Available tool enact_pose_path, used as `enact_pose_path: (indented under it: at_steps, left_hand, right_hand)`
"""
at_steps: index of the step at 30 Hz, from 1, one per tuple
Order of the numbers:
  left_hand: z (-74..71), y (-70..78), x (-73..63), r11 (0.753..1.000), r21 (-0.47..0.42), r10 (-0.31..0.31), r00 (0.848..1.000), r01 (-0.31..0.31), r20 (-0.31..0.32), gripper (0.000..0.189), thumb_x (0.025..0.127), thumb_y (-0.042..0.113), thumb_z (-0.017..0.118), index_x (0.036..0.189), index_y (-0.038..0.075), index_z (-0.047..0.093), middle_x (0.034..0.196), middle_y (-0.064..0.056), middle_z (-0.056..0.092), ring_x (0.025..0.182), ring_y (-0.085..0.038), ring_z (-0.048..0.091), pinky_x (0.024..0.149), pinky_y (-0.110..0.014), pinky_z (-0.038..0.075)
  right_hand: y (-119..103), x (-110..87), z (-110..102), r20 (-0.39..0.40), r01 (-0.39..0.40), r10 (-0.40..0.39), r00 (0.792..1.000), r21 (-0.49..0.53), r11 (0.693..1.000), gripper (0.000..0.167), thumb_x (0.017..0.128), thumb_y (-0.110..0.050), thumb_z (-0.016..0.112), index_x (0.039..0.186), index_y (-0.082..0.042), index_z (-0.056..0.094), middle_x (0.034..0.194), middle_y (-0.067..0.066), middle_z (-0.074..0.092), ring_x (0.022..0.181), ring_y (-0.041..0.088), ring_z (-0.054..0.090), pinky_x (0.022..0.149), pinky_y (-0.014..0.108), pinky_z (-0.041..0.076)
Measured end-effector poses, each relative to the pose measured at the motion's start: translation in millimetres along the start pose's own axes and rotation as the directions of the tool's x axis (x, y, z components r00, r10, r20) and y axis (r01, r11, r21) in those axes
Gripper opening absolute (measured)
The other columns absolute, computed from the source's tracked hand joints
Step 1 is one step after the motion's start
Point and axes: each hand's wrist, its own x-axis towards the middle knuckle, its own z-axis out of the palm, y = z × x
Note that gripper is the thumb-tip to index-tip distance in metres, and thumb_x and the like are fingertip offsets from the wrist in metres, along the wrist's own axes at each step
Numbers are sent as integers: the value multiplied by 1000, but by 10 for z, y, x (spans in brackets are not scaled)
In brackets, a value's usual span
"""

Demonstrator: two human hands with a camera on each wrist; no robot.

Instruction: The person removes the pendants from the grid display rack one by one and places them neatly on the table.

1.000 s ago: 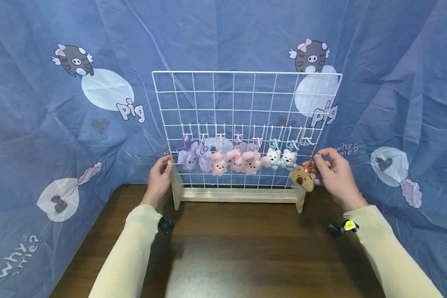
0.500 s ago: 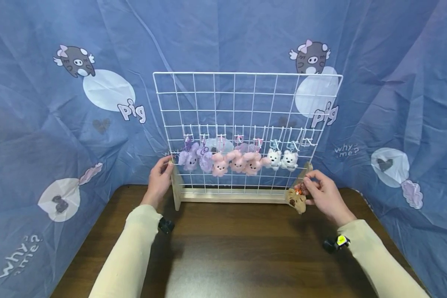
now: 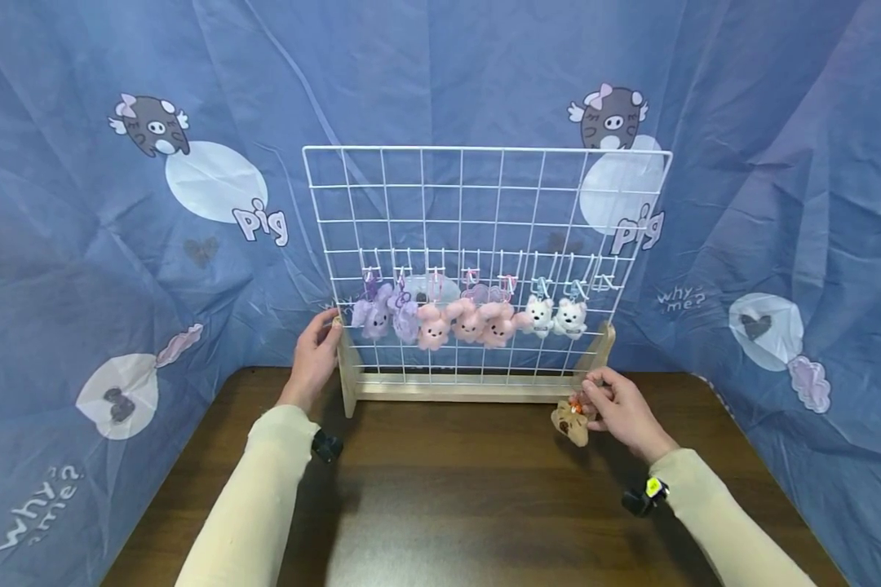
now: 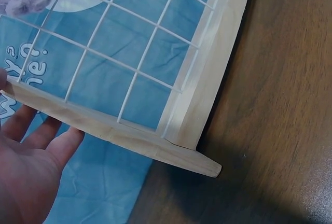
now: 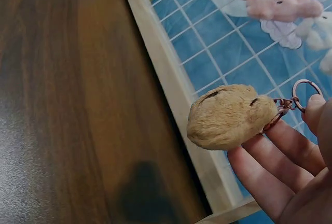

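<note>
A brown plush keychain (image 3: 571,424) hangs from my right hand (image 3: 626,414), low in front of the rack's right foot. In the right wrist view, thumb and fingers pinch its metal key ring (image 5: 294,90), and the plush head (image 5: 228,117) lies against the fingertips. My left hand (image 3: 314,359) grips the left wooden upright (image 3: 347,367) of the white wire grid rack (image 3: 477,149). Seen from the left wrist, the fingers (image 4: 65,143) reach behind that upright.
Purple plush keychains (image 3: 376,314), pink ones (image 3: 435,328) and white bear ones (image 3: 539,316) hang in a row on the grid's hooks. Another hook (image 3: 604,282) sticks out at the row's right end. A dark wooden table (image 3: 440,497) lies below, with a blue printed cloth (image 3: 440,73) behind.
My right hand has come down and leftward from beside the grid's right edge, carrying the brown plush keychain toward the table. The left hand stays on the upright.
</note>
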Motion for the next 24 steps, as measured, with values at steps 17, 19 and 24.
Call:
enact_pose_path:
  at_steps: [17, 19, 24]
  left_hand:
    - [8, -43, 14, 1000, 20, 12, 1000, -12, -23, 43, 113, 28, 49, 154, 14, 51, 154, -23, 52, 137, -34, 52, 100, -52, 50]
    - [14, -47, 15, 999, 34, 23, 999, -22, -28, 43, 113, 26, 50, 153, 13, 51, 154, -24, 52, 139, -35, 51, 103, -55, 48]
    - [35, -33, 28, 998, 43, 40, 998, -38, -46, 41, 113, 24, 49, 152, 11, 52, 151, -25, 54, 138, -37, 52, 104, -55, 48]
  right_hand:
    - [224, 22, 160, 91, -77, 67, 994, 108, 991, 22, 113, -13, 50, 119, 8, 49, 108, 21, 76, 87, 19, 74, 77, 56, 62]
    - [247, 27, 179, 105, -91, 80, 991, 105, 990, 21, 112, -13, 50, 118, 7, 50, 107, 20, 76, 87, 19, 74, 77, 57, 61]
    - [303, 57, 205, 116, -110, 105, 988, 39, 993, 18, 112, -12, 51, 116, 6, 51, 106, 18, 76, 87, 23, 73, 72, 52, 62]
